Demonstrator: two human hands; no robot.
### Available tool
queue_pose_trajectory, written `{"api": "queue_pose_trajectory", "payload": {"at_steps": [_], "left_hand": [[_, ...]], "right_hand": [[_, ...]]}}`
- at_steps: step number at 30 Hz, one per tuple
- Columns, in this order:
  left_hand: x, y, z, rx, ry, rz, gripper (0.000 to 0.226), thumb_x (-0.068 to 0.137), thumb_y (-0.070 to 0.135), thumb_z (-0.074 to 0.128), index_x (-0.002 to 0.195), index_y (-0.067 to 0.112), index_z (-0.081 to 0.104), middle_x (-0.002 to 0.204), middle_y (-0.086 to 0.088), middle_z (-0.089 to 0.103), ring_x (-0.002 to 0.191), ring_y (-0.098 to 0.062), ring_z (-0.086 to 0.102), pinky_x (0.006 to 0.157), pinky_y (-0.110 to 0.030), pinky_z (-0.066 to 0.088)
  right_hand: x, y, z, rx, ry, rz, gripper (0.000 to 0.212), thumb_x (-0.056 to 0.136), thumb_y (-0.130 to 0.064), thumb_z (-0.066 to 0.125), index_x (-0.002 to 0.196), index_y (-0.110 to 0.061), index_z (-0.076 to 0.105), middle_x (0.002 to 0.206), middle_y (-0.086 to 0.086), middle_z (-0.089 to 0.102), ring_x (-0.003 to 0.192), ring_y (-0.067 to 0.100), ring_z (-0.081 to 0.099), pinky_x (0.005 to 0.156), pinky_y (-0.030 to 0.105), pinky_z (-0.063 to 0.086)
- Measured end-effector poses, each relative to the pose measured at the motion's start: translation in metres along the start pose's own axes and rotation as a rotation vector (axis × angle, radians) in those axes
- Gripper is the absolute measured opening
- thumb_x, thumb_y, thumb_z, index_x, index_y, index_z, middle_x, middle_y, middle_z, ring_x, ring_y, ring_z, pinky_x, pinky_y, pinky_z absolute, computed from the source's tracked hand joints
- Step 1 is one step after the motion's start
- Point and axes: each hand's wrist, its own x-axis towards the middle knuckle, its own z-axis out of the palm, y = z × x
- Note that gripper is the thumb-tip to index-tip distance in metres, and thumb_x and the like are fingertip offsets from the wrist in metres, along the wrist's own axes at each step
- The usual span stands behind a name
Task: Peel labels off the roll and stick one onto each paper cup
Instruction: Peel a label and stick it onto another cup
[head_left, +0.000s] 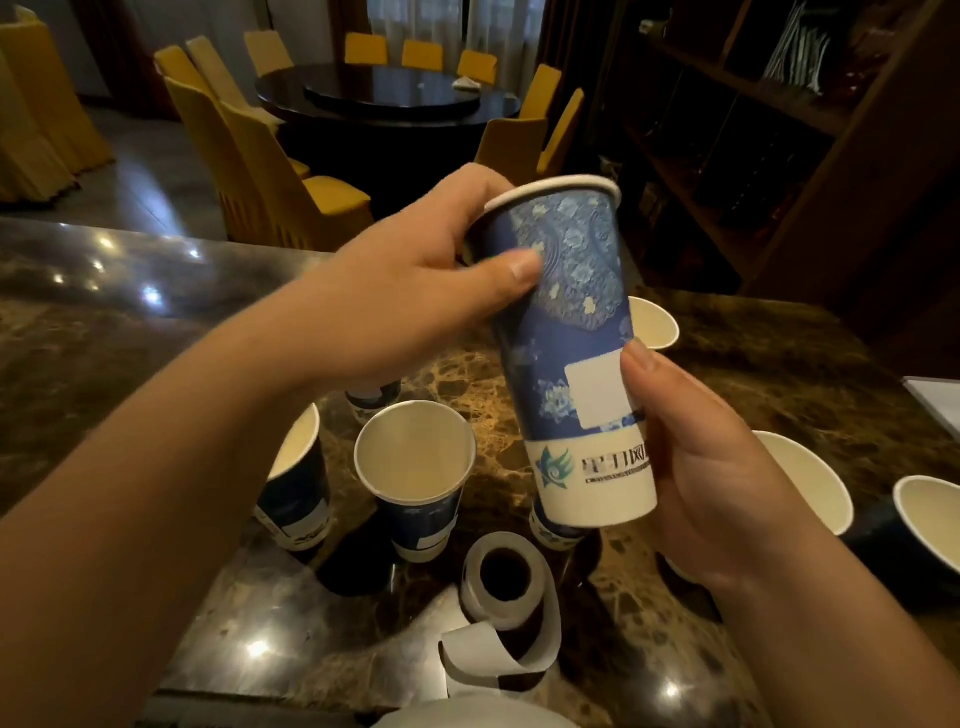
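Overhead, blue cup (566, 332) gripped by left hand (410, 291) near rim, right hand (711, 467) at base; white label (595, 395) stuck on. Label roll (506, 577) near worktop (675, 649) edge; open cups (415, 457) crowded around.

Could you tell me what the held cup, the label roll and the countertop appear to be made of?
The held cup looks like coated paper: rolled white rim, printed blue floral wall with a slight sheen. The label roll seems to be matte white paper labels on a backing strip that curls loosely off a dark core. The countertop looks like polished brown marble or similar stone, veined and mirroring the ceiling lights.
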Motion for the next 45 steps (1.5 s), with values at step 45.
{"api": "queue_pose_trajectory", "payload": {"at_steps": [45], "left_hand": [[0.075,-0.110,0.018,0.790,-0.251,-0.278,0.091,0.075,0.047,0.075,0.148,0.024,0.026,0.149,-0.007,0.041,0.131,-0.028,0.044,0.105,-0.040,0.042]], "right_hand": [[-0.021,0.010,-0.032,-0.845,0.342,-0.384,0.035,0.077,-0.043,0.063,0.111,-0.050,0.056,0.114,-0.030,0.061,0.113,-0.005,0.056,0.091,0.024,0.049]]}}
